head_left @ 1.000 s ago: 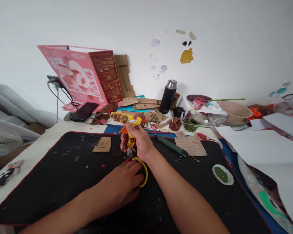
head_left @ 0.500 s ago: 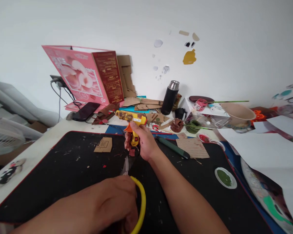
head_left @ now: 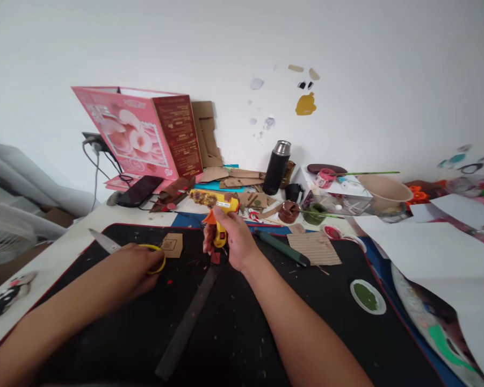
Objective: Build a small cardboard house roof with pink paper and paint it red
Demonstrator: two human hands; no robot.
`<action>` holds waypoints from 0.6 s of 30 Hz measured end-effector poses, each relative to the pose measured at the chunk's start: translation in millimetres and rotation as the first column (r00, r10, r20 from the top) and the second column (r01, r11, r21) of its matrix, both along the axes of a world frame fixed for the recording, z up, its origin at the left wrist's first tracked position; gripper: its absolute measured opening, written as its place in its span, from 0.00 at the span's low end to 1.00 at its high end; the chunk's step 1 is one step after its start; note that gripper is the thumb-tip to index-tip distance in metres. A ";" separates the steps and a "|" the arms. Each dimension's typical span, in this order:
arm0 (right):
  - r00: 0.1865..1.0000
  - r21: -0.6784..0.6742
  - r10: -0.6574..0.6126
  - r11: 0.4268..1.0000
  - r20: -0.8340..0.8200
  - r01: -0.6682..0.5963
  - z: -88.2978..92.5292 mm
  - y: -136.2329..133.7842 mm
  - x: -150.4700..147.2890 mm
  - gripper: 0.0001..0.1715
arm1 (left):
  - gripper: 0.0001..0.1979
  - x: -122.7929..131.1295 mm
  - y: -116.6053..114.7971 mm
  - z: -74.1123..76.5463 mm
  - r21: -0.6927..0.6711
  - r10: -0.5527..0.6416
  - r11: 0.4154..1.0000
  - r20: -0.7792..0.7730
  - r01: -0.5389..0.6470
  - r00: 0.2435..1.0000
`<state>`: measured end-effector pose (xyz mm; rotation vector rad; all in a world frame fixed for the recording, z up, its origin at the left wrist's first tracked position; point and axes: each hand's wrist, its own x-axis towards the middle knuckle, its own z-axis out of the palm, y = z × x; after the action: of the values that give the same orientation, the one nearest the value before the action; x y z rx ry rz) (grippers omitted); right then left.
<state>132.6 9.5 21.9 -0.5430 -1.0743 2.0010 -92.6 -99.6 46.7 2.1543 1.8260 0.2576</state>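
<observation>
My right hand (head_left: 237, 236) is wrapped round the grip of a yellow hot glue gun (head_left: 225, 207) with an orange trigger. Brown residue coats its nozzle end, which points left. The fingertips on the far side look brown-stained, and a small reddish-brown piece (head_left: 215, 258) shows just under them. At the left of the black mat, my left hand (head_left: 139, 263) is closed on a pair of scissors (head_left: 108, 244) with yellow handles, blades pointing up-left. A long dark strip (head_left: 187, 322) slants over the mat below the glue gun. Close to the scissors' handle lies a cardboard piece (head_left: 171, 245).
Behind the mat stand a pink box (head_left: 132, 134), a phone (head_left: 140, 191), cardboard scraps (head_left: 242, 177), a black thermos (head_left: 277, 166) and open paint jars (head_left: 289, 212). A dark green cutter-like tool (head_left: 282, 247), corrugated cardboard (head_left: 314, 248) and a lid of green paint (head_left: 367, 296) lie at right.
My left hand has carried the scissors from under the glue gun to the left side of the mat. The dark strip is now exposed. My right hand keeps the glue gun in nearly the same place.
</observation>
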 end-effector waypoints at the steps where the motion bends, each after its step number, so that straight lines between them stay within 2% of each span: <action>1: 1.000 0.006 0.007 1.000 -0.002 -0.007 -0.2 -1.1 -0.8 0.35 | 0.04 -4.7 3.5 -7.8 0.001 -0.006 1.000 -0.034 0.006 0.999; 4: 0.999 0.019 0.046 0.999 -0.007 -0.046 -1.8 -5.3 -4.3 0.35 | 0.05 -15.7 4.1 -24.7 0.014 -0.033 0.999 0.018 0.033 0.999; 7: 0.994 0.021 0.100 0.995 -0.034 -0.100 -3.5 -9.4 -7.5 0.35 | 0.07 -22.0 1.5 -26.2 0.058 -0.065 0.996 0.084 0.061 0.994; 10: 0.988 0.029 0.133 0.991 -0.073 -0.131 -2.8 -12.3 -8.5 0.35 | 0.12 -20.0 8.3 -17.2 0.146 -0.047 0.989 0.135 0.027 0.990; 13: 0.984 0.044 0.148 0.989 -0.099 -0.145 0.0 -14.2 -7.7 0.37 | 0.21 -9.0 28.7 -4.4 0.204 -0.012 0.978 0.263 -0.044 0.965; 16: 0.977 0.063 0.176 0.984 -0.118 -0.170 2.1 -15.5 -6.3 0.39 | 0.25 4.0 57.9 8.6 0.180 0.010 0.981 0.339 -0.075 0.941; 18: 0.971 0.081 0.198 0.979 -0.131 -0.189 2.5 -16.4 -5.7 0.39 | 0.25 9.8 79.0 15.2 0.104 0.022 0.992 0.387 -0.067 0.922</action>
<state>126.9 -6.9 24.4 -0.2669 -1.1414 2.1269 -82.8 -20.5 61.9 1.9583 1.6646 0.7587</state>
